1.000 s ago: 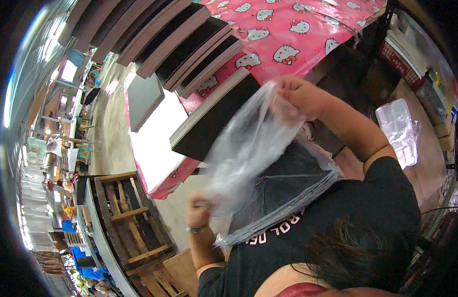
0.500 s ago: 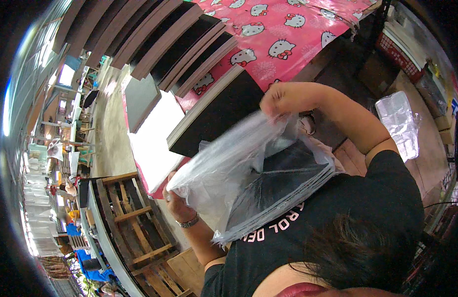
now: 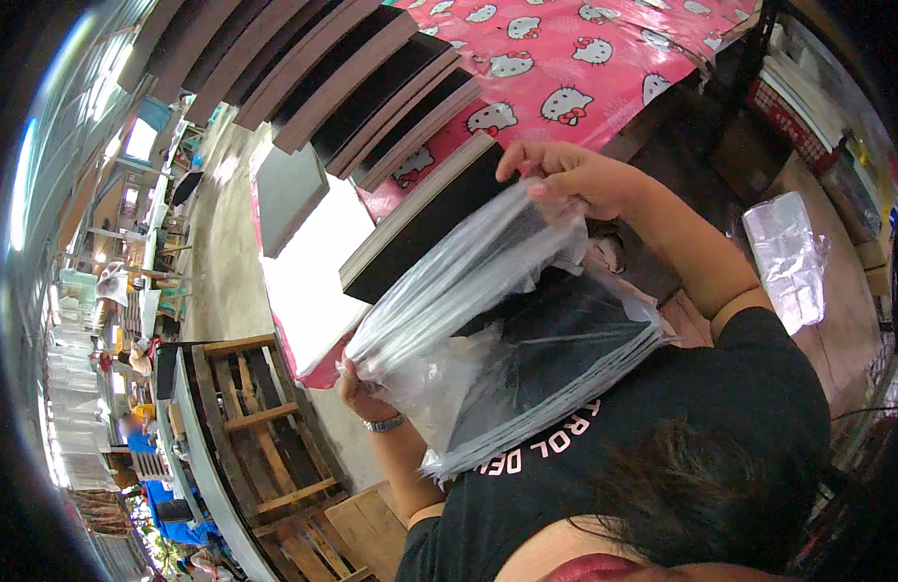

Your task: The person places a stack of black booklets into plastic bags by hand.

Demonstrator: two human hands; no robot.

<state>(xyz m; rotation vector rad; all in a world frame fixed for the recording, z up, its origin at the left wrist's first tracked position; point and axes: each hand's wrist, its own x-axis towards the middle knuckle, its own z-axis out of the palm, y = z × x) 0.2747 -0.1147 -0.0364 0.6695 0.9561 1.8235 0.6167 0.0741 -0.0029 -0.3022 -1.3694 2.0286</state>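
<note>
While a person in a black shirt [image 3: 711, 417] draws a length of clear plastic [image 3: 449, 276] between two bare hands, a wooden pallet [image 3: 261, 417] shows its slats at the near left. Beyond it, a bare strip of floor [image 3: 221, 189] runs toward the far left. A row of dark boards [image 3: 347, 82] stretches across the far left side, with a grey board [image 3: 292, 199] lying just nearer, beside a bright white surface [image 3: 318, 257].

At the left, the person's left hand [image 3: 358, 390], a metal-banded watch [image 3: 383, 424] at its wrist, grips the gathered end of the plastic. The length slants up to the right, passing in front of a thick black block [image 3: 410, 223] with pale edges. Nearer, a stack of clear plastic layers [image 3: 575, 388] lies close against the shirt, its many edges fanned. To the right, the right hand [image 3: 585, 184] pinches the other end between thumb and curled fingers.

Past it, a pink cloth [image 3: 628, 82] printed with white cat faces covers the far side. At the far right sits a red crate [image 3: 793, 126]; nearer, a shiny clear packet [image 3: 786, 262] lies flat.
</note>
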